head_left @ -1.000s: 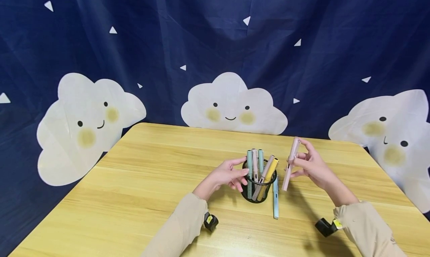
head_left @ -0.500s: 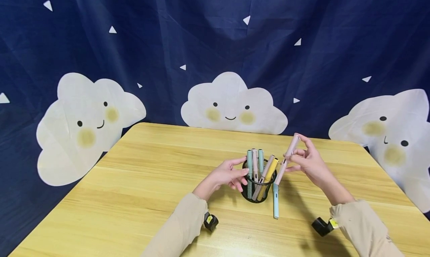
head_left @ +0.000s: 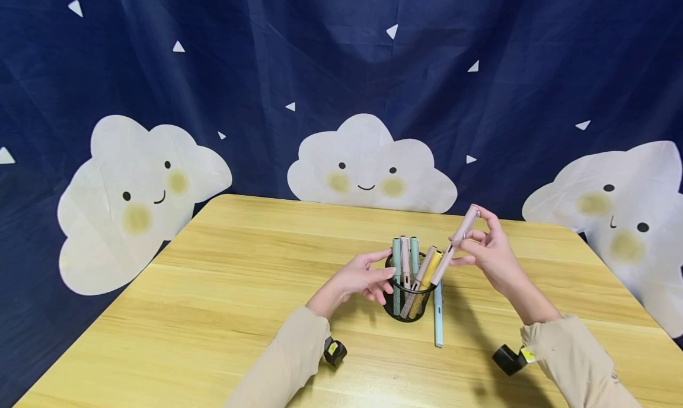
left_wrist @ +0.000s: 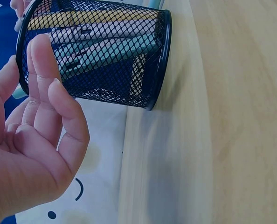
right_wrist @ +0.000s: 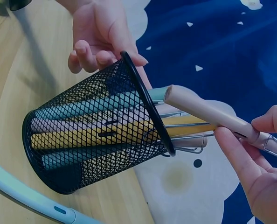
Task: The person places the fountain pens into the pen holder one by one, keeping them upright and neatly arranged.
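Observation:
A black mesh pen holder stands upright on the table. My left hand holds it by its left side, thumb and index finger at the rim and the other fingers loosely bent. Inside stand several capped pens, among them a yellow pen, a green pen and pale pink ones. My right hand pinches another pale pink pen, tilted, between thumb and fingers. Its lower end is at the holder's right rim, overlapping the rim in the head view. In the right wrist view that end points over the opening.
A light blue pen lies on the wooden table just right of the holder. Behind the table hangs a dark blue curtain with white clouds. Each wrist wears a small black camera.
My right hand has moved slightly left and up, tilting the pink pen and bringing its lower end from over the table to the holder's rim. The left hand stays in place.

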Motion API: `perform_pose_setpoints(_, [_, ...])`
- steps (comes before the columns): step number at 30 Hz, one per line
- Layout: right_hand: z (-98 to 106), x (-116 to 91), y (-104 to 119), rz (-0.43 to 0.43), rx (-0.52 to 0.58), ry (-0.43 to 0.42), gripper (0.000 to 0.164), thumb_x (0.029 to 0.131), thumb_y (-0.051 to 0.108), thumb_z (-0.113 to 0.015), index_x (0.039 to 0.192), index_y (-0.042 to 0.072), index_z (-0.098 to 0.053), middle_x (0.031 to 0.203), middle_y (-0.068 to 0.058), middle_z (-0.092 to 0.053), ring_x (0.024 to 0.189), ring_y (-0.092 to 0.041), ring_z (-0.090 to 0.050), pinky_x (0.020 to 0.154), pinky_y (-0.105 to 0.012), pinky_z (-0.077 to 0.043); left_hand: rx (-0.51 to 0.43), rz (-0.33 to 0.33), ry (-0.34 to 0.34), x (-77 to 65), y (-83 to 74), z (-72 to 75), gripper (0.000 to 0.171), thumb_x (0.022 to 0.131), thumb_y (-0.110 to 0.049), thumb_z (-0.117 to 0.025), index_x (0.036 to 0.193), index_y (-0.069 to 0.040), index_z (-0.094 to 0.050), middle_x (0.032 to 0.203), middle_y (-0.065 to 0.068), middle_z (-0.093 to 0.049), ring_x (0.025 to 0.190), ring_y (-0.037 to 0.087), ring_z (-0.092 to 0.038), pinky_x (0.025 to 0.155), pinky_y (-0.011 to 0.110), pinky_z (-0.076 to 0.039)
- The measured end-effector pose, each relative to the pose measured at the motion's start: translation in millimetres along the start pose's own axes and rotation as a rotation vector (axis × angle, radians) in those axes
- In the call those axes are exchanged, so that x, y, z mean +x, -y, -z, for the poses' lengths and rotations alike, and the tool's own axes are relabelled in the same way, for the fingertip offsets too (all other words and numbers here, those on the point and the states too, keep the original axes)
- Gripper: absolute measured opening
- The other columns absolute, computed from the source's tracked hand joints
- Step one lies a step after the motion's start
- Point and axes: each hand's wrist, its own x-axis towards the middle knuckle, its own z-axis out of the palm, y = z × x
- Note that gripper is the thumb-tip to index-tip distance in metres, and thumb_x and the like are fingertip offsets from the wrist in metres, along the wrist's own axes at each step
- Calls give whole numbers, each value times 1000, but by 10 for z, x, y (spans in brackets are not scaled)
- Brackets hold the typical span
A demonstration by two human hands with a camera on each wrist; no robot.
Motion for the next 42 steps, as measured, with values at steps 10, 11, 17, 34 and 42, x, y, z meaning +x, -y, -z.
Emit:
perform_pose_setpoints(10, [-58, 12, -23, 68, 43, -22, 53, 85, -19, -38, 124, 17, -31, 79, -8, -60, 78, -18, -63, 57, -37, -54, -4, -1, -1, 9, 15, 3, 62, 88, -19, -58, 141, -13, -27, 67, 11, -64, 46, 15, -58, 40, 18, -44])
perform_pose_setpoints(11, [-60, 13, -30, 82, 54, -18, 53, 85, -19, -39, 125, 16, -32, 80, -8, -60, 77, -18, -63, 57, -37, -54, -5, -1, -1, 10, 15, 3, 62, 88, -19, -58, 141, -13, -26, 67, 11, -64, 46, 16, -58, 40, 18, -44])
perform_pose_setpoints(17, [-89, 11, -52, 144, 14, -59, 56, 84, -19, -43, 129, 15, -37, 87, -8, -55, 74, -19, -64, 57, -37, -54, -9, -4, -1, 16, 17, 7, 63, 88, -19, -57, 141, -10, -25, 66, 10, -64, 46, 16, -58, 39, 18, -43])
perform_pose_setpoints(34, [2, 101, -295, 389, -44, -86, 58, 77, -10, -62, 129, 1, -37, 95, -13, -52, 72, -20, -65, 51, -34, -53, -2, -3, 0, 12, -11, 6, 62, 89, -19, -56, 142, -10, -24, 66, 9, -64, 46, 16, -58, 39, 18, -43])
perform_pose_setpoints(42, [-170, 69, -229, 467, -149, -124, 42, 76, -23, -53, 113, -5, -52, 88, -12, -55, 75, -15, -64, 58, -29, -53, -10, -1, 5, 12, -19, 11, 63, 89, -19, -56, 142, -10, -23, 66, 9, -64, 46, 16, -58, 39, 18, -43])
